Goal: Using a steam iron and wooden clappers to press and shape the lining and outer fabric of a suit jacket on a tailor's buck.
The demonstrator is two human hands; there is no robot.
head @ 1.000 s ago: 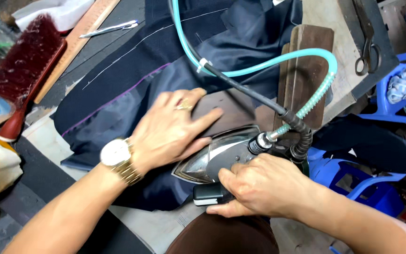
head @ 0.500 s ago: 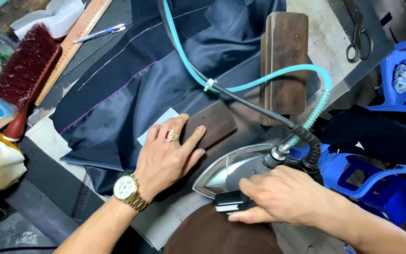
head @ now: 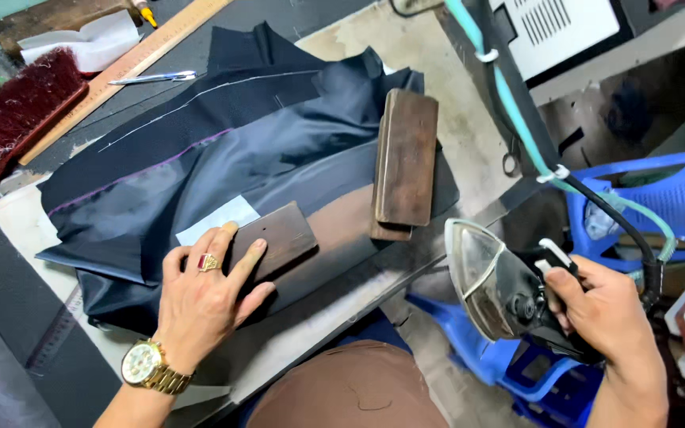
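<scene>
My left hand (head: 204, 297), with a ring and a gold watch, lies flat on a small dark wooden block (head: 275, 238) and presses it onto the dark navy garment (head: 223, 150) spread on the table. My right hand (head: 604, 313) grips the handle of a steam iron (head: 493, 289), held tilted up off the table's right edge with its shiny soleplate facing left. A teal hose and black cord (head: 517, 119) run from the iron up to the top of the view. A longer wooden block (head: 406, 158) rests on the garment to the right.
A red-bristled brush (head: 17, 111), a wooden ruler (head: 132, 55), a metal clip (head: 152, 78) and white paper (head: 89, 40) lie at the far left. Blue plastic stools (head: 652, 198) stand right of the table. A white machine (head: 564, 32) sits at the top right.
My right hand has lifted the iron off the garment and swung it to the right, past the table edge, tilting it up. My left hand stays on the small wooden block.
</scene>
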